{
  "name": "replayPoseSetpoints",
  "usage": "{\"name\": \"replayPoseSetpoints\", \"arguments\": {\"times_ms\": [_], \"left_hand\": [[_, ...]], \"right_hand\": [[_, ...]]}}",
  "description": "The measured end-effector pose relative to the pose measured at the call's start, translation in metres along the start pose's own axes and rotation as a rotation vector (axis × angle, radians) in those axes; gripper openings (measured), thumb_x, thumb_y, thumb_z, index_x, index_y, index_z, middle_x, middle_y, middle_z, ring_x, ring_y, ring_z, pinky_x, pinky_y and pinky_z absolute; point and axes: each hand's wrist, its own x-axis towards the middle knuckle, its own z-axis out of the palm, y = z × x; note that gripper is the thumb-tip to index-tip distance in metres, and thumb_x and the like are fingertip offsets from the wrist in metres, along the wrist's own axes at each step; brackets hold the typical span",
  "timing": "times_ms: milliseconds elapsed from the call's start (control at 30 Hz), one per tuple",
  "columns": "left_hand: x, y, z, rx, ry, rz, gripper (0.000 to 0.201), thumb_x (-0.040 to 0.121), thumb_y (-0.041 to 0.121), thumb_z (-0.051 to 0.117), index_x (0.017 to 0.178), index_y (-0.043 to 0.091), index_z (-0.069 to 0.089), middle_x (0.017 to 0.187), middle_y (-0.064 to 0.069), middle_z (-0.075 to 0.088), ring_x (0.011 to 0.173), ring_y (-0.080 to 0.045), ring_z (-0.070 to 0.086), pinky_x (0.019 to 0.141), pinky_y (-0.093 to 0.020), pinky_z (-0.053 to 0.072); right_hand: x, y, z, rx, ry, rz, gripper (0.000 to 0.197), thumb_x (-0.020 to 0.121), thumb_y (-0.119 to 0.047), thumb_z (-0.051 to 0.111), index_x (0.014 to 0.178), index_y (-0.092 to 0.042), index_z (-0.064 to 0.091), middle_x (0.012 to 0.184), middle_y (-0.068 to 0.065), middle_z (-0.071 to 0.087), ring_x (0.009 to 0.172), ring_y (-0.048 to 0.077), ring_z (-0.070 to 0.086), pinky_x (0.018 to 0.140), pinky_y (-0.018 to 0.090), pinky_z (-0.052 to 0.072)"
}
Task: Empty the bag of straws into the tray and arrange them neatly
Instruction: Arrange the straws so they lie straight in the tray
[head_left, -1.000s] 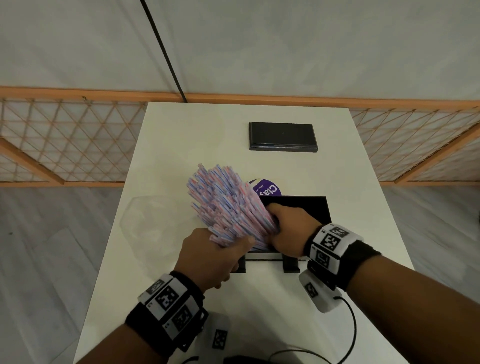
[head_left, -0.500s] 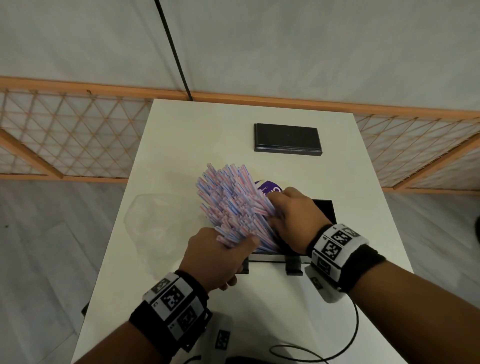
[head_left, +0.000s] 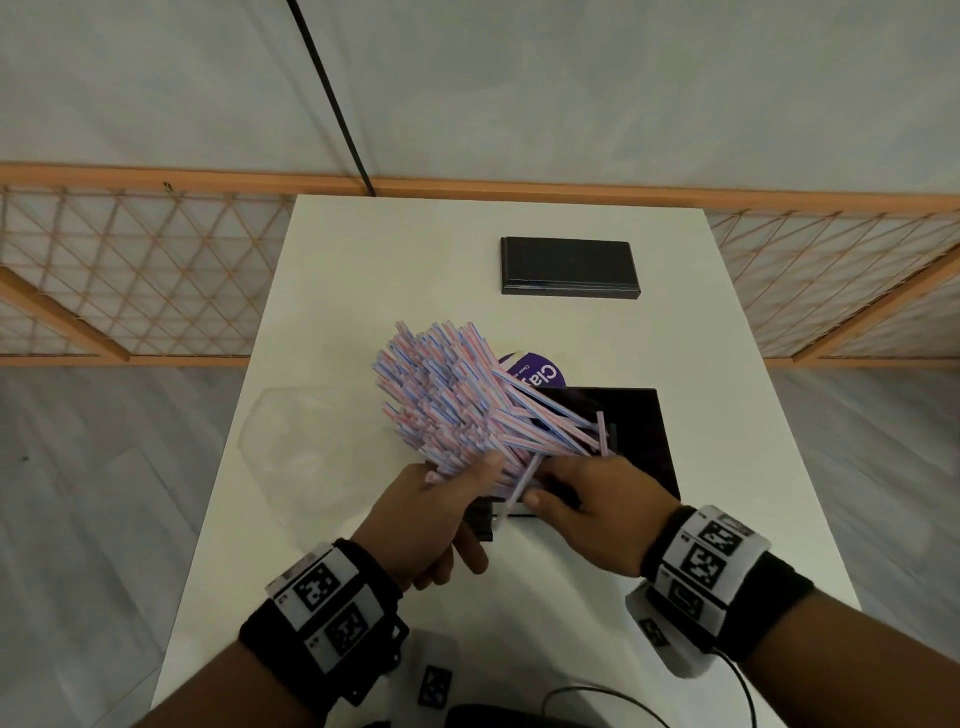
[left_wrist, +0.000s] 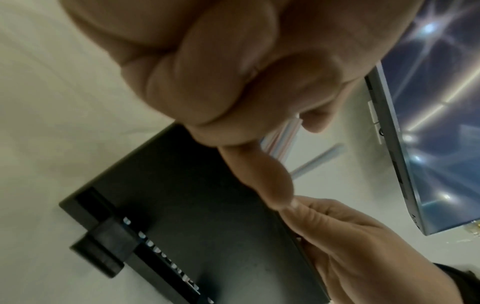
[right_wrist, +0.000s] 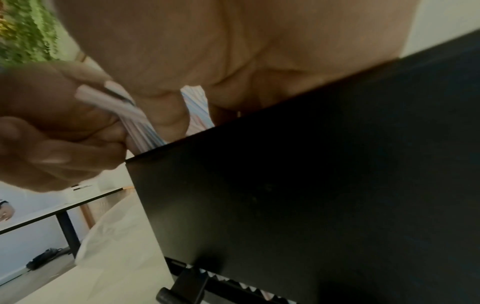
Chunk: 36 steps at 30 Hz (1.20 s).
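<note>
A thick bundle of pink, blue and white striped straws (head_left: 441, 400) fans up and to the left above the table. My left hand (head_left: 462, 478) grips its near end, thumb on top. In the right wrist view the left hand (right_wrist: 52, 133) is curled round the straws (right_wrist: 122, 109). My right hand (head_left: 566, 483) holds the near ends of several straws that splay right over the black tray (head_left: 641, 431). One loose straw hangs down by its thumb. In the left wrist view the right hand (left_wrist: 337, 236) sits at the edge of the tray (left_wrist: 194, 205).
The empty clear plastic bag (head_left: 311, 441) lies on the white table (head_left: 363, 270) left of the tray. A purple round label (head_left: 540, 371) shows behind the straws. A flat black lid (head_left: 569, 265) lies at the far side. A cable runs near the front edge.
My right hand has slid from the bundle's right side to its near end. Several straws have splayed out to the right over the tray. The left hand keeps its grip.
</note>
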Motion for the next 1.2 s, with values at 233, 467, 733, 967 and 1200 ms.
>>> {"name": "replayPoseSetpoints", "arguments": {"times_ms": [233, 467, 733, 967, 1200], "left_hand": [[0.003, 0.002, 0.001, -0.049, -0.055, 0.011, 0.058, 0.076, 0.072, 0.057, 0.112, 0.028, 0.07, 0.069, -0.026, 0.072, 0.031, -0.019, 0.041, 0.039, -0.022, 0.03], [0.005, 0.0, -0.001, -0.067, -0.078, 0.026, 0.066, 0.079, 0.077, 0.061, 0.11, 0.019, 0.073, 0.073, -0.027, 0.073, 0.032, -0.02, 0.043, 0.04, -0.022, 0.031], [0.006, -0.005, -0.005, -0.086, -0.097, 0.026, 0.065, 0.079, 0.075, 0.062, 0.113, 0.02, 0.071, 0.071, -0.026, 0.073, 0.033, -0.022, 0.043, 0.039, -0.022, 0.032], [0.01, -0.012, -0.009, -0.018, -0.073, 0.029, 0.042, 0.091, 0.06, 0.063, 0.112, 0.023, 0.07, 0.069, -0.019, 0.075, 0.037, -0.021, 0.044, 0.041, -0.024, 0.034], [0.011, -0.013, -0.008, -0.008, -0.057, 0.031, 0.04, 0.094, 0.057, 0.06, 0.111, 0.023, 0.071, 0.068, -0.019, 0.074, 0.035, -0.02, 0.042, 0.041, -0.023, 0.033]], "right_hand": [[0.0, 0.002, 0.008, 0.018, 0.238, 0.024, 0.037, 0.087, -0.063, 0.051, 0.067, -0.032, 0.045, 0.06, -0.015, 0.049, 0.06, 0.011, 0.05, 0.058, 0.028, 0.041], [0.011, -0.011, 0.008, 0.041, 0.216, -0.083, 0.034, 0.089, -0.047, 0.059, 0.068, -0.021, 0.051, 0.061, -0.011, 0.048, 0.056, 0.008, 0.044, 0.056, 0.024, 0.04], [0.043, -0.033, -0.014, 0.113, 0.307, 0.044, 0.037, 0.096, -0.039, 0.059, 0.07, -0.013, 0.055, 0.059, -0.005, 0.051, 0.059, 0.016, 0.05, 0.058, 0.028, 0.032], [0.015, -0.014, -0.036, -0.113, 0.186, 0.292, 0.043, 0.084, -0.051, 0.067, 0.064, -0.018, 0.048, 0.064, -0.003, 0.055, 0.066, 0.02, 0.055, 0.061, 0.028, 0.037], [0.036, 0.002, -0.028, -0.107, -0.046, 0.562, 0.049, 0.074, -0.051, 0.08, 0.096, -0.012, 0.059, 0.089, 0.003, 0.063, 0.083, 0.023, 0.061, 0.066, 0.027, 0.046]]}}
